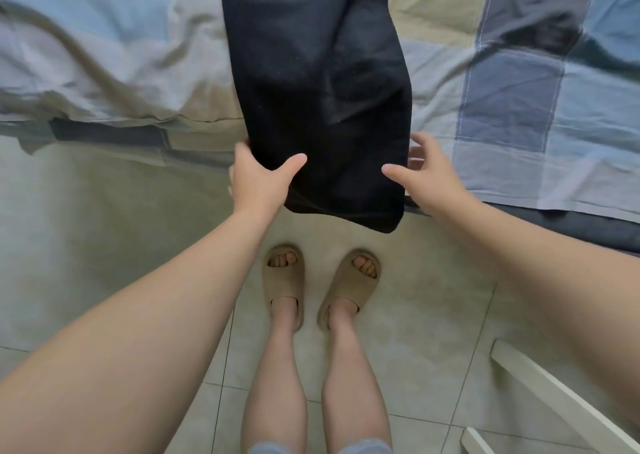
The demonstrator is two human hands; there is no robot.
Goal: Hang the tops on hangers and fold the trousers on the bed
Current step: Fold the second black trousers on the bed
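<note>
Black fabric trousers (318, 72) lie lengthwise on the blue-and-beige patchwork bed (502, 107), long axis running straight away, near end hanging over the edge. Left hand (256, 180) pinches its left corner. Right hand (429, 176) is spread wide beside the right corner, holding nothing - both equally near.

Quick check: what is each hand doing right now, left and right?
Left hand: holds the left edge of the black fabric trousers, thumb on top.
Right hand: open, fingers spread beside the right edge, not gripping.
</note>
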